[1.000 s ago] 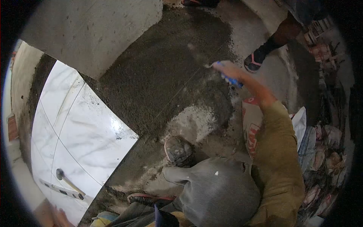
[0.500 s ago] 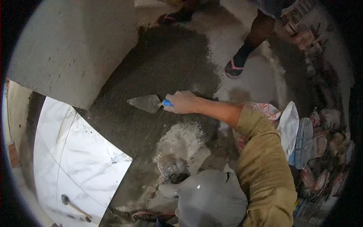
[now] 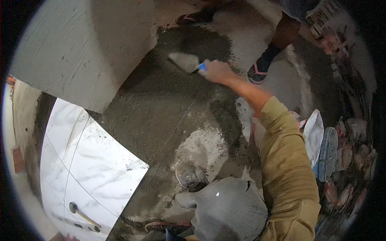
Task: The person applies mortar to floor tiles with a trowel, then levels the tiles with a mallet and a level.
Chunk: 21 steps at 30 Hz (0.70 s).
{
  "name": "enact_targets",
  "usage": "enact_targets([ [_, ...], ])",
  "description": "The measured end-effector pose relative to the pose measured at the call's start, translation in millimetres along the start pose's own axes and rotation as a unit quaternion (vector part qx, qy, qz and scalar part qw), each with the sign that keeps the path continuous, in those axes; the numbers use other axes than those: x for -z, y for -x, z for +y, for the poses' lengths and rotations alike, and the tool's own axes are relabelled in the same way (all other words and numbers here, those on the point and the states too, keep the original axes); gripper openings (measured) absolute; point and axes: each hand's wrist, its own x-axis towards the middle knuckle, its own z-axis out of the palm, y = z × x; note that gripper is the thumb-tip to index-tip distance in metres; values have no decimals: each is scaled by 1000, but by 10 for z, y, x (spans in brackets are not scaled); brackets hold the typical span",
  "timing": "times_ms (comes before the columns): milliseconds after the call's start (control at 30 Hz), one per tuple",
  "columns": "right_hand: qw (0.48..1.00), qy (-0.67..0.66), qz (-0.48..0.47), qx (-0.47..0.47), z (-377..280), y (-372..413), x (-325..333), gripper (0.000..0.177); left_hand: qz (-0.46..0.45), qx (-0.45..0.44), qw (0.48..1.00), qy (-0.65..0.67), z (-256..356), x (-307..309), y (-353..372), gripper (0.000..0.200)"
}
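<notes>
My right hand [image 3: 217, 72] is closed round the blue handle of a trowel [image 3: 184, 62], its arm stretched forward in a tan sleeve. The trowel's pointed metal blade faces left, over or on the dark wet mortar [image 3: 148, 96] near the foot of the grey wall. A thin line crosses the mortar. White marbled tiles [image 3: 92, 160] lie to the left, with a mallet [image 3: 84, 215] on them. At the bottom left edge, something like fingers shows faintly; whether it is my left hand is not clear.
Another person's feet in flip-flops [image 3: 257, 74] stand at the top. A plastered wall [image 3: 72, 44] rises at upper left. White sacks [image 3: 313, 136], a blue bucket-like object [image 3: 327, 154] and piled debris line the right side. My knee [image 3: 229, 209] is below.
My right hand and the trowel have moved forward, away from me, and slightly right across the mortar. The view has shifted a little.
</notes>
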Motion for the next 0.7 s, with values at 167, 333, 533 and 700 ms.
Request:
enact_targets([
  [167, 999, -8, 29, -12, 216, -125, -152, 38, 3, -18, 1000, -14, 97, 48, -246, 55],
  [333, 987, 114, 111, 4, 1508, -335, -220, 42, 4, -6, 1000, -21, 81, 15, -126, 55],
  [533, 995, 93, 44, -2, 1025, 130, 80, 46, 3, 7, 1000, -27, -133, -75, -26, 55],
  [700, 997, -28, -32, -72, 944, 111, -149, 55, 12, 17, 999, -34, -268, -28, 91, 55],
])
